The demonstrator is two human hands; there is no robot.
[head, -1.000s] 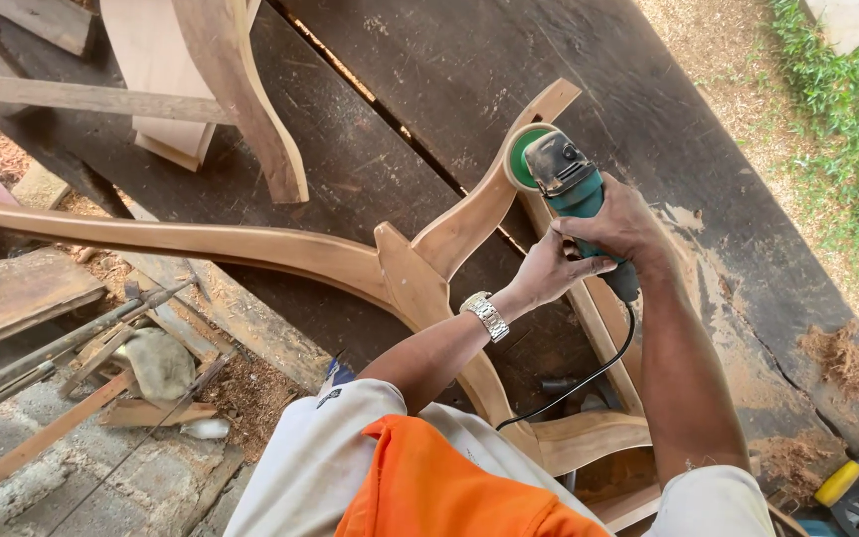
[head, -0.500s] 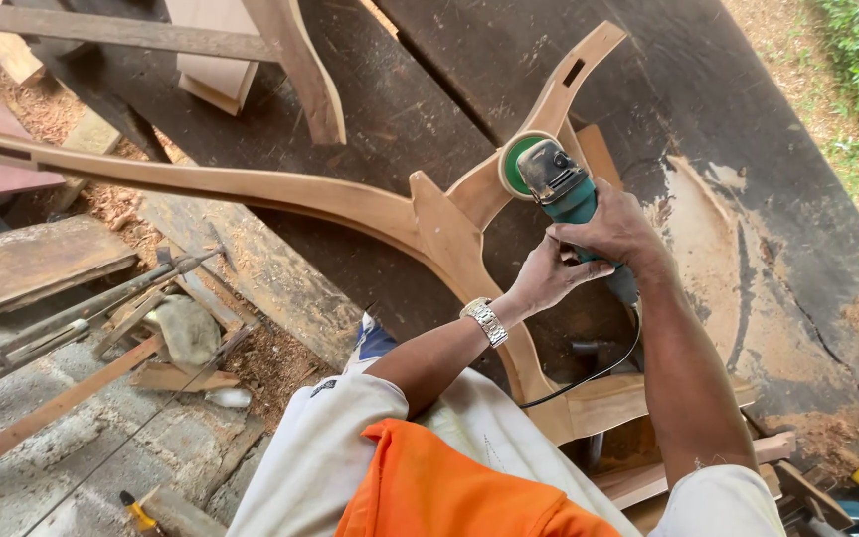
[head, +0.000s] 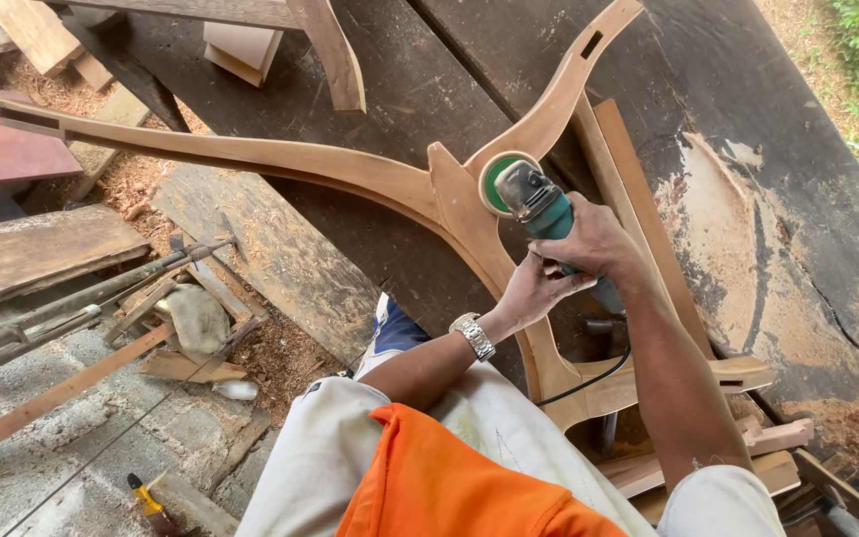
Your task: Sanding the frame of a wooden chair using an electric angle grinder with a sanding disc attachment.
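Your right hand has its grip clenched around the green angle grinder, its disc on the curved wooden frame. Your left hand grips the grinder's body from below.

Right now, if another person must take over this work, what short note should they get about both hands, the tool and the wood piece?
Right hand: wrapped around the body of the green angle grinder, disc facing the wood.
Left hand: against the grinder body from below, steadying it; metal wristwatch on that wrist.
Curved wooden frame piece: lies across the dark workbench; the grinder's disc sits at the joint where its branches meet.
Power cord runs under the right arm.
Done: the frame looks shaped and mostly smooth.
Left: cannot tell how much of the joint is sanded.
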